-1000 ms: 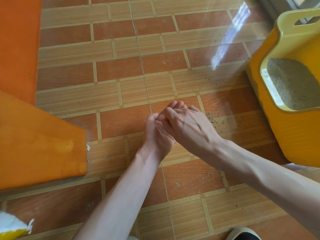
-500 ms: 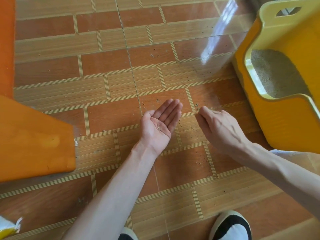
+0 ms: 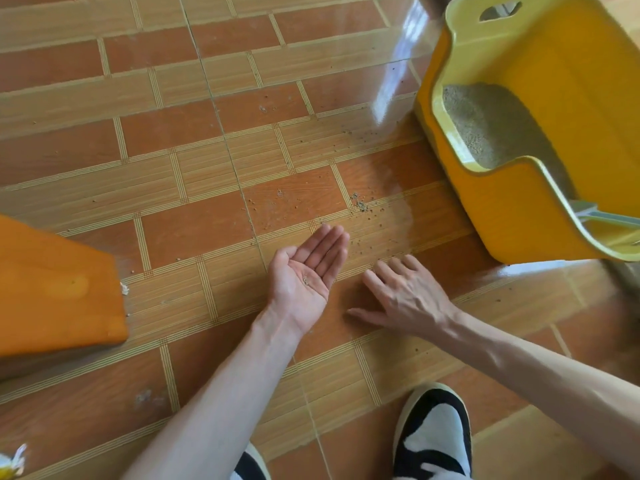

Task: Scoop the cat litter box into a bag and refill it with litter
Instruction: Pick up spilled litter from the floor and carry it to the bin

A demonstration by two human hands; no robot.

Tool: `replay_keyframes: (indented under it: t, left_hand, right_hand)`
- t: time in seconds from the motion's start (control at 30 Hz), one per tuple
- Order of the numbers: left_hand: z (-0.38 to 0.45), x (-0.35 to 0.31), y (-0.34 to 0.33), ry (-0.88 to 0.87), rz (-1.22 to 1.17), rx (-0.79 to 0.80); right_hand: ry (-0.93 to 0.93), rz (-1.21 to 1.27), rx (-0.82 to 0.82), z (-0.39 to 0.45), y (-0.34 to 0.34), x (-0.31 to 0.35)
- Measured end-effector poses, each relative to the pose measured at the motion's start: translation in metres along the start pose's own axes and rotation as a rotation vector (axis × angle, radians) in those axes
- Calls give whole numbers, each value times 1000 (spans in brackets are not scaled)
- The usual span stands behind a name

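Tiled floor (image 3: 173,140) underfoot, glossy, glare streaking toward its far right corner. Easy to lose pale grains in that shine; a missed patch likely gets trodden about.

Yellow litter box (image 3: 526,216) at the far right edge of the floor, high-walled, front lip dipping low. Grey litter (image 3: 491,129) banked inside, seemingly already refilled. Low lip near the sweeping arm: a knock there could send more grains out.

Orange panel (image 3: 55,289) at the left edge of the floor, slanting in; purpose unclear.

Black-and-white shoes (image 3: 433,434) at the near edge, close behind the spill. One step forward probably grinds grains into the grout.

Left hand (image 3: 306,271) held palm up, fingers straight and together, gripping nothing, a few grains resting in the hollow. Shallow cup, no raised edge: any tilt and the catch rolls straight back onto the tiles.

Right hand (image 3: 401,296) just beside it, palm down, fingers spread flat over the floor, holding nothing. Splayed like that, likely to let grains slip between rather than gather them.

Pale scoop (image 3: 595,216) tucked at the near right corner of the box, untouched, mostly out of frame.

Spilled grains (image 3: 360,206) scattered between hands and box, thickest in one small cluster beyond the left fingertips; a quick sweep could flick them farther out.
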State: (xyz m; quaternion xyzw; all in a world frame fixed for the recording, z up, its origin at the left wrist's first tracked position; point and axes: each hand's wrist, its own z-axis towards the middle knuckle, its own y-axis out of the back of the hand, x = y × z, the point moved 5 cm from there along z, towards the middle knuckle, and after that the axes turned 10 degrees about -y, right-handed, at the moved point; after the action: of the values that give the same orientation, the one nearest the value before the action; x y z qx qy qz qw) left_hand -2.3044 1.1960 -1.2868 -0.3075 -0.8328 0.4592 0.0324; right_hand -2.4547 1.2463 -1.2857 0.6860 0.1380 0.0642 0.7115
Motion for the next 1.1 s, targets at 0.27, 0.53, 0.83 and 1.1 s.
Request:
replay_keyframes:
  t: [0.27, 0.53, 0.83, 1.1]
  left_hand:
    - [-4, 2, 0, 2, 33, -23]
    - [-4, -1, 5, -16, 61, -46]
    - [4, 0, 13, -60, 108, -112]
    - [11, 10, 8, 4, 279, -124]
  right_hand:
    - [70, -69, -75, -5, -5, 2]
    - [151, -131, 26, 4, 0, 4]
    - [-261, 212, -29, 31, 46, 2]
    - [-87, 60, -169, 69, 80, 56]
